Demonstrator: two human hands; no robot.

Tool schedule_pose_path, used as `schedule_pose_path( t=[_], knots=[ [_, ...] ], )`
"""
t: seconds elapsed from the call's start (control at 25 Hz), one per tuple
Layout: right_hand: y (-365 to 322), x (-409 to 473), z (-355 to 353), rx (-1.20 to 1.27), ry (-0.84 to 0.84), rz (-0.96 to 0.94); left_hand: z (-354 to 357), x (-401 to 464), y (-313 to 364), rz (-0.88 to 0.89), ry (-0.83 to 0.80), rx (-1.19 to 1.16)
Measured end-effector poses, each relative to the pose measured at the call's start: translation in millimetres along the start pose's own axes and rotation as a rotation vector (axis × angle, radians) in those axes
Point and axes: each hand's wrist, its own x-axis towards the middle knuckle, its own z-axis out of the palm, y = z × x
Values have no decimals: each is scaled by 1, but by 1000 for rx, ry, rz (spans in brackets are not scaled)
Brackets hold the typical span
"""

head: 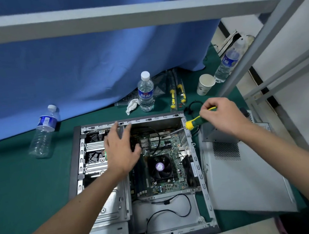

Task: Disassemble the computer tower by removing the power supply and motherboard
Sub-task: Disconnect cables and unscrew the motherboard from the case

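The open computer tower (200, 169) lies on its side on a green mat. Its green motherboard (170, 183) with a black CPU fan (159, 166) sits inside. The bay below the board holds only loose black cables. My right hand (222, 116) grips a green and yellow screwdriver (194, 122), whose shaft reaches over the case's right rim to the board's upper right part. My left hand (121, 150) hovers with spread fingers over the upper left of the case, by the drive cage. A grey metal box (218, 134), possibly the power supply, stands right of the case.
The removed side panel (247, 183) lies right of the tower. Behind it stand several water bottles (146, 94), a paper cup (205, 84), a crumpled tissue (132, 105) and two yellow-handled tools (176, 94). A blue curtain and a grey metal frame (116, 15) close the back.
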Motion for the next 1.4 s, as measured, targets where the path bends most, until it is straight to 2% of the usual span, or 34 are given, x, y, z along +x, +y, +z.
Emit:
schedule_pose_path(
  t=[0.12, 0.24, 0.48, 0.56, 0.64, 0.68, 0.76, 0.84, 0.96, 1.04, 1.28, 1.36, 1.4],
  knots=[
    [8, -10, -6, 172, 6, 101, -6, -6, 26, 129, -139, -160],
    [12, -18, -7, 270, -4, 139, -10, -8, 43, 107, -241, -315],
    [19, -29, -1, 452, -88, 245, -8, -12, 42, 103, -166, -451],
    [27, -38, 3, 566, -109, 353, -9, -18, 34, 27, -193, -586],
    [34, -51, 9, 872, -201, 570, -11, -29, 27, -102, -274, -791],
    [36, -58, 14, 1034, -299, 651, -13, -35, 25, -161, -326, -899],
    [31, -74, 25, 1153, -514, 661, -15, -47, 26, -262, -440, -1087],
    [17, -86, 42, 1062, -626, 557, -15, -56, 32, -333, -545, -1239],
    [-5, -93, 73, 790, -463, 380, -11, -65, 47, -374, -622, -1339],
    [-13, -94, 85, 717, -365, 292, -8, -71, 55, -333, -621, -1315],
    [-9, -104, 100, 455, -322, 91, -3, -82, 60, -329, -600, -1168],
    [-2, -106, 104, 444, -275, 103, -3, -84, 60, -341, -602, -1099],
    [5, -103, 102, 464, -236, 144, -2, -83, 58, -301, -542, -1019]
  ],
)
